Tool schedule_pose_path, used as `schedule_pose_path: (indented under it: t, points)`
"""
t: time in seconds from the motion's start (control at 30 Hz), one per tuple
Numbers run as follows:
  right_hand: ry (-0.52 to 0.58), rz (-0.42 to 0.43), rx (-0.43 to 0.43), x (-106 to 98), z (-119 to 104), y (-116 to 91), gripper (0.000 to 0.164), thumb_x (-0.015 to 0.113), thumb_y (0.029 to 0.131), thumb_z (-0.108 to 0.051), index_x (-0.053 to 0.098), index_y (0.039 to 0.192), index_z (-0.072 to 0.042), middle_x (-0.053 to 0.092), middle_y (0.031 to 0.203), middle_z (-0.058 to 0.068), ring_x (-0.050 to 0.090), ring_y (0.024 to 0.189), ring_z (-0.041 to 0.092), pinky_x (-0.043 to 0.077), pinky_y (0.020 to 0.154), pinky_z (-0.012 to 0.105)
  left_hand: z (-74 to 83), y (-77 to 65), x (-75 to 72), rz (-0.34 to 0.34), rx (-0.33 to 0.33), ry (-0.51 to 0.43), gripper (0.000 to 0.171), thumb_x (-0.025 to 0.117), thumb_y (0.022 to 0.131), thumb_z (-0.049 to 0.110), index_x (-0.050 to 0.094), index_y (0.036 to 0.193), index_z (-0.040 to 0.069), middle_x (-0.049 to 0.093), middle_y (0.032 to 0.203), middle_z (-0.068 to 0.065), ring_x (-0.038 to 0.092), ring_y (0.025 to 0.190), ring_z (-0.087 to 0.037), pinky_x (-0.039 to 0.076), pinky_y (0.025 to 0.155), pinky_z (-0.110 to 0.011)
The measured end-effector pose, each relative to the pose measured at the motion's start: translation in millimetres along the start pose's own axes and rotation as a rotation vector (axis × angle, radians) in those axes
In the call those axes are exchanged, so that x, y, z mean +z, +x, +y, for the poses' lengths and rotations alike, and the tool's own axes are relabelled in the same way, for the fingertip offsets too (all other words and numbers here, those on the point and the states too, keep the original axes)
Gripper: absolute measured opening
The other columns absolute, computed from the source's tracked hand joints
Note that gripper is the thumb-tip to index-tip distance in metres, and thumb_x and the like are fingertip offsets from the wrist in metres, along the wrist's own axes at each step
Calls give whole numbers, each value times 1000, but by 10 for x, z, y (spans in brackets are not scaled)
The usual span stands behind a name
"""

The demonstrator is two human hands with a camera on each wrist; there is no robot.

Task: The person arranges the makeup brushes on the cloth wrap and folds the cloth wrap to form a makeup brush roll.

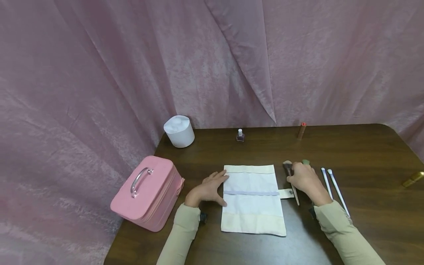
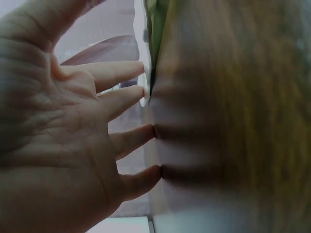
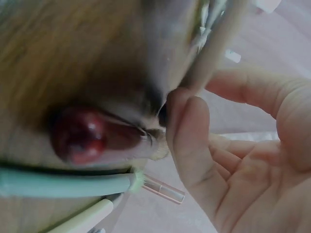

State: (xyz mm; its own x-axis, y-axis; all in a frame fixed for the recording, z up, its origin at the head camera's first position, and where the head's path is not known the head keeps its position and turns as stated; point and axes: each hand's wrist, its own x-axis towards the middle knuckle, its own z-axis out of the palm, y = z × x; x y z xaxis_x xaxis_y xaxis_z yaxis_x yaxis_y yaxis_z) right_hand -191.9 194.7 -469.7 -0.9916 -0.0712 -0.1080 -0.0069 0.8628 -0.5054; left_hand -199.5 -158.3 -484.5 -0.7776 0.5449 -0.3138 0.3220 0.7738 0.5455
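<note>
My right hand pinches a makeup brush between thumb and fingers, its dark, pale-tipped bristles pointing toward the back. The brush handle crosses the strap of a white fabric brush pouch, which lies unfolded on the table. In the right wrist view the pinched handle is blurred. Spread fingers of my left hand lie at the pouch's left edge, and two fingertips overlap that edge in the left wrist view. A green tip shows behind my right hand, which hides the rest.
Two slim pale brushes lie right of my right hand. A pink case stands left; a white round container, nail polish bottle and brown tube stand at the back. A gold tube lies far right.
</note>
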Motion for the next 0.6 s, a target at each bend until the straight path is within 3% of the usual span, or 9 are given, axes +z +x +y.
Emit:
schedule_pose_path:
  t: [0.07,0.33,0.43,0.6]
  points:
    - [13,27,-12,-28,11,9,20,69,88,-7,62,95,11,58,78,16,53,67,28,46,60,43,10,13,0,-7,-20,3,103,92,74,27,36,158,11,15,169,-6,9,153,-38,12,116,-64]
    - [138,147,-44,-88,-12,45,44,66,89,-7,55,122,20,69,86,24,64,68,29,49,54,38,19,48,13,-30,-65,57,106,92,75,27,31,160,14,11,170,-4,5,154,-34,9,118,-62]
    - [208,207,-63,-103,-33,53,48,65,89,-8,54,126,20,71,88,25,67,70,30,50,54,36,40,51,3,-36,-72,57,107,92,75,26,30,161,14,10,170,-4,3,154,-34,9,117,-62]
    - [341,311,-81,-138,-97,70,40,63,87,-6,61,122,14,71,83,18,65,64,24,48,52,32,62,68,-13,-40,-74,64,107,91,76,27,28,161,15,8,170,-2,1,154,-35,9,117,-62]
